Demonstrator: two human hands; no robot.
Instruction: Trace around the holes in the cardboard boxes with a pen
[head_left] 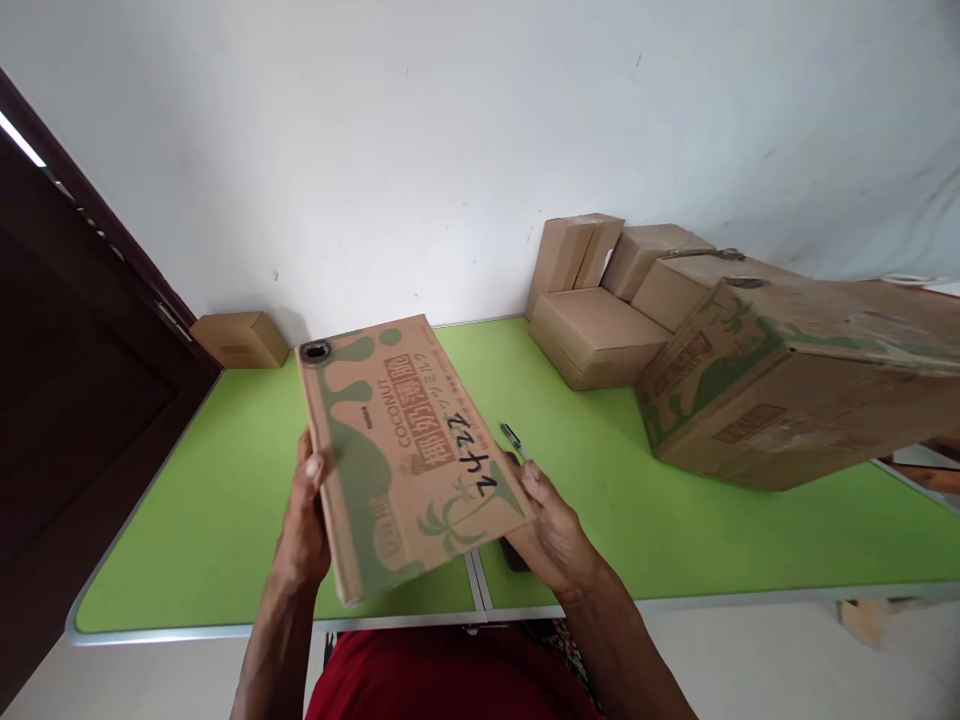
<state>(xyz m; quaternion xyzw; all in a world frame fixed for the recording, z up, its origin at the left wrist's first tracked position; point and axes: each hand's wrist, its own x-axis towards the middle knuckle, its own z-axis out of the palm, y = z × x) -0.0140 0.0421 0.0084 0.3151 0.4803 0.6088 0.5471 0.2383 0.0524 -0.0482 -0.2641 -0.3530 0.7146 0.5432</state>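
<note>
Between my two hands is a brown cardboard box (405, 460), tilted, with green splash and palm print, the word COCONUT and handwritten black digits on the face toward me. My left hand (304, 510) grips its left edge, thumb on the near side. On the opposite edge, my right hand (555, 530) clasps the lower right corner, its fingers partly hidden behind the cardboard. Just beyond the right hand a pen (512, 436) lies on the green table (600, 520). A dark object (514, 556), mostly covered by the box and hand, rests there too; its kind is not clear.
A large printed carton (795, 400) stands at the right. Several plain brown boxes (600, 335) are piled beside it against the white wall (420, 150). One small box (240, 340) sits at the back left, near a dark door (75, 330).
</note>
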